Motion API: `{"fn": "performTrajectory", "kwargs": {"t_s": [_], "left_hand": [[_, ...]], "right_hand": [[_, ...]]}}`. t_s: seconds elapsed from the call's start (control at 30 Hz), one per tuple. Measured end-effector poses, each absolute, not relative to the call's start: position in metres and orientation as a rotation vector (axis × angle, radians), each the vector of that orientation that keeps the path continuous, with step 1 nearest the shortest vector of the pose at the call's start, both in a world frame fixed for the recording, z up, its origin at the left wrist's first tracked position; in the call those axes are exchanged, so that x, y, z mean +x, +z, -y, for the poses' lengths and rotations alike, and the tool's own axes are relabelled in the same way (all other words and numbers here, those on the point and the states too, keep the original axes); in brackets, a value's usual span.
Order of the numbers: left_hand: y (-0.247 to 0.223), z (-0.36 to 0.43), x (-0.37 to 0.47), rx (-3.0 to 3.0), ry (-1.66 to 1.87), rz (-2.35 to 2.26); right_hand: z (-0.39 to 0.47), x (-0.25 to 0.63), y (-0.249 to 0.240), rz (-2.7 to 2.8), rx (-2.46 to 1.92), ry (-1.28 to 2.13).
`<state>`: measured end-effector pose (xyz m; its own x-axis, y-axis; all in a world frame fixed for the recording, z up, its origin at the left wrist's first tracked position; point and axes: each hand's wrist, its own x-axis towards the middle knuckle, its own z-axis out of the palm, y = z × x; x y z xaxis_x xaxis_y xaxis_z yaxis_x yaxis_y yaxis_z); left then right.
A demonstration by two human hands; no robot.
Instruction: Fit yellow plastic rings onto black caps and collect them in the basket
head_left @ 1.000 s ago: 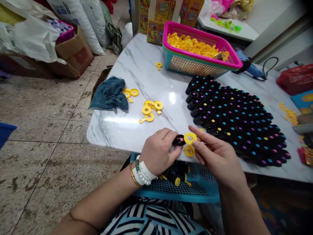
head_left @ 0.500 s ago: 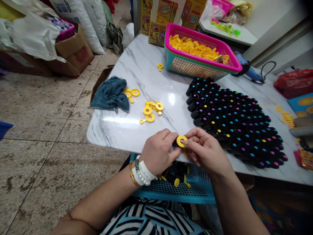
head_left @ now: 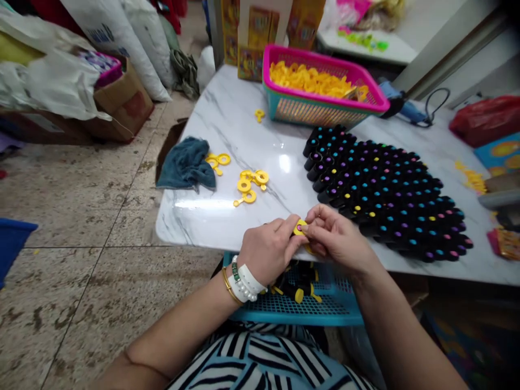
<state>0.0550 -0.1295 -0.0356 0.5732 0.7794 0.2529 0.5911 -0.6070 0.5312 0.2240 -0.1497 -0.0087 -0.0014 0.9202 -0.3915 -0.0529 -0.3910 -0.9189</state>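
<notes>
My left hand (head_left: 270, 246) is closed around a black piece, mostly hidden, at the table's front edge. A yellow ring (head_left: 299, 227) with a pink centre shows at the piece's end. My right hand (head_left: 337, 238) has its fingers and thumb pinched on this ring from the right. Several loose yellow ring pieces (head_left: 244, 185) lie on the table beyond my left hand. Black cylinders with coloured tips (head_left: 390, 187) stand packed together to the right. Below my hands, a blue basket (head_left: 296, 314) holds black pieces with yellow caps.
A pink-rimmed basket (head_left: 325, 95) full of yellow pieces stands at the back of the marble-patterned table (head_left: 195, 216). A teal cloth (head_left: 187, 164) lies at the left edge. A blue tool (head_left: 410, 111) with a cord is at the back right.
The camera view has shifted slightly, moving the cylinders and the pink-rimmed basket leftward in the picture. Both hands stay together at the yellow ring, with the right fingertips still on it.
</notes>
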Motion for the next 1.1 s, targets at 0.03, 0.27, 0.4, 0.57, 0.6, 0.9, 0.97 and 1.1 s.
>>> {"fn": "performTrajectory", "kwargs": {"t_s": [0.03,0.27,0.4,0.57,0.6,0.9,0.97,1.1], "left_hand": [[-0.036,0.129,0.055,2.432,0.667,-1.112],[-0.045,0.125,0.054,2.382,0.815,-1.073],[-0.044,0.122,0.055,2.329,0.829,-1.053],[-0.039,0.118,0.061,2.345,0.747,-1.073],[-0.039,0.118,0.063,2.348,0.746,-1.078],[-0.036,0.113,0.061,2.408,0.466,-1.082],[-0.03,0.11,0.058,2.441,0.389,-1.058],[-0.014,0.1,0.049,2.434,0.333,-0.846]], "right_hand": [[0.152,0.226,-0.007,0.991,-1.472,1.508],[0.165,0.25,-0.004,1.165,-1.373,1.564],[0.148,0.244,-0.006,1.145,-1.377,1.585],[0.121,0.243,0.0,1.343,-1.471,1.702],[0.119,0.242,0.001,1.415,-1.502,1.686],[0.138,0.222,0.013,1.729,-1.705,1.182],[0.145,0.219,0.01,1.765,-1.689,1.068],[0.165,0.215,0.003,1.833,-1.714,0.71]]}}
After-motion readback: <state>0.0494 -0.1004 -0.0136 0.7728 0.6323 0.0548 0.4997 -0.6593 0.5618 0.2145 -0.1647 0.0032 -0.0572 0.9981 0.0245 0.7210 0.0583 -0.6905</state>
